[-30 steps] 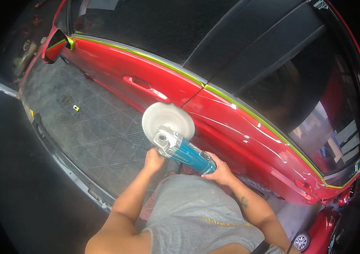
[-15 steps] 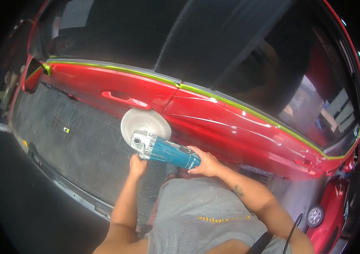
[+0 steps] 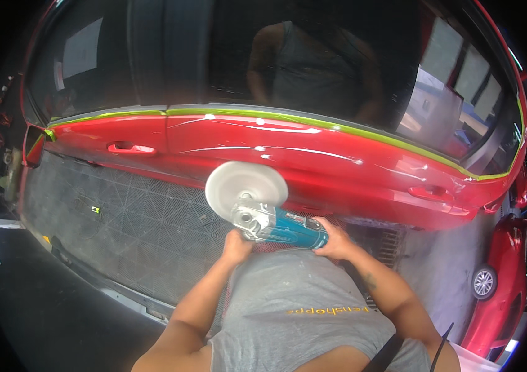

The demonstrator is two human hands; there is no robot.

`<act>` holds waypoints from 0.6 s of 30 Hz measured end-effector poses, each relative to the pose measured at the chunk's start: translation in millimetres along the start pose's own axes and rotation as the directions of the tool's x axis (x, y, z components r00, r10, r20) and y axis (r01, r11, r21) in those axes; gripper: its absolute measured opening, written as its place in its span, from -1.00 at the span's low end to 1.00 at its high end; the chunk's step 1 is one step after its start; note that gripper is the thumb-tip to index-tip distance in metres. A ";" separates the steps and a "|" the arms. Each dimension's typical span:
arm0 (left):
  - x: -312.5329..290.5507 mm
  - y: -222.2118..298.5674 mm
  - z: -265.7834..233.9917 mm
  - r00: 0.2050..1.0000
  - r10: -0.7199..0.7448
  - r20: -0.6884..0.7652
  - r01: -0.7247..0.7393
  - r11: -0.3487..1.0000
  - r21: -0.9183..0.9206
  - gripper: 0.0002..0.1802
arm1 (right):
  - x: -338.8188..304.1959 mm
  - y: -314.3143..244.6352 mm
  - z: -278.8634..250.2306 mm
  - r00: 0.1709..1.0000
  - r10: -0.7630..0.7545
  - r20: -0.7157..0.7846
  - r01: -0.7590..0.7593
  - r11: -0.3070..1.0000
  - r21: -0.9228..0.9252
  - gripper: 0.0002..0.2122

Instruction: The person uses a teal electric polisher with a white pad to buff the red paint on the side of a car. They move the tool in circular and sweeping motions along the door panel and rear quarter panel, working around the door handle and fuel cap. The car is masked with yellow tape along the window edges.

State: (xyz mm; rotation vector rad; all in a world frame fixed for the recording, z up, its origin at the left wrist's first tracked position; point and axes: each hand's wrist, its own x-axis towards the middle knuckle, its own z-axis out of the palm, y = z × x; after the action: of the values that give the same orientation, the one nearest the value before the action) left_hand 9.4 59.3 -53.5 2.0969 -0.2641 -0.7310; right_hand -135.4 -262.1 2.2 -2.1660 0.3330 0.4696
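A teal car polisher (image 3: pixel 293 228) with a silver head lies across in front of my body. Its round white pad (image 3: pixel 246 189) faces the side of a red car, overlapping the lower part of the door (image 3: pixel 313 162) in the picture; whether it touches the paint I cannot tell. My left hand (image 3: pixel 237 248) is closed at the polisher's head, probably on a side handle that is mostly hidden. My right hand (image 3: pixel 336 240) grips the rear end of the body. White streaks and shiny spots run along the red panel.
Yellow-green masking tape (image 3: pixel 238 114) lines the base of the dark windows. Two door handles (image 3: pixel 132 149) and a side mirror (image 3: pixel 34 146) stick out from the car. Underfoot is grey tiled grating (image 3: pixel 133 198). Another red car (image 3: pixel 500 282) stands at the right.
My view has shifted along the car to the right, and the door seam now sits farther left. The polisher has moved rightward in the picture, still in both hands.
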 end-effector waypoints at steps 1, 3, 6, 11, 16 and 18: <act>-5.8 6.0 22.2 1.000 -0.013 0.010 0.013 0.996 -0.085 -0.61 | -13.4 16.8 -9.9 1.000 0.009 -0.007 -0.009 1.000 0.002 -0.09; -12.7 35.1 52.0 0.998 0.031 0.048 -0.038 0.989 0.143 -0.58 | -40.1 51.6 -24.0 0.999 0.029 -0.023 -0.028 0.999 0.021 -0.10; -19.0 77.4 101.8 0.989 0.065 0.135 -0.084 0.986 0.145 -0.62 | -82.5 102.0 -39.1 0.993 0.097 -0.069 -0.091 0.993 0.081 -0.13; -22.6 113.7 170.0 0.977 0.166 0.136 -0.191 0.963 0.189 -0.68 | -116.0 162.4 -55.7 0.987 0.114 -0.111 -0.100 0.987 0.123 -0.16; -13.2 88.1 164.4 0.991 0.119 0.060 -0.127 0.980 0.152 -0.70 | -84.1 159.9 -48.0 0.994 0.030 -0.109 -0.013 0.989 0.149 -0.16; -8.7 81.5 143.4 0.990 0.140 -0.030 -0.133 0.976 0.174 -0.68 | -62.3 142.3 -42.3 0.994 -0.019 -0.109 0.033 0.991 0.129 -0.16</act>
State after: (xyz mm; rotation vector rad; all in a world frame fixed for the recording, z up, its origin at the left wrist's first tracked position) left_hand -75.7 -82.3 -48.6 2.2287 -0.4578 -0.5994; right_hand -238.5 -375.2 -47.5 -2.0692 0.3840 0.3084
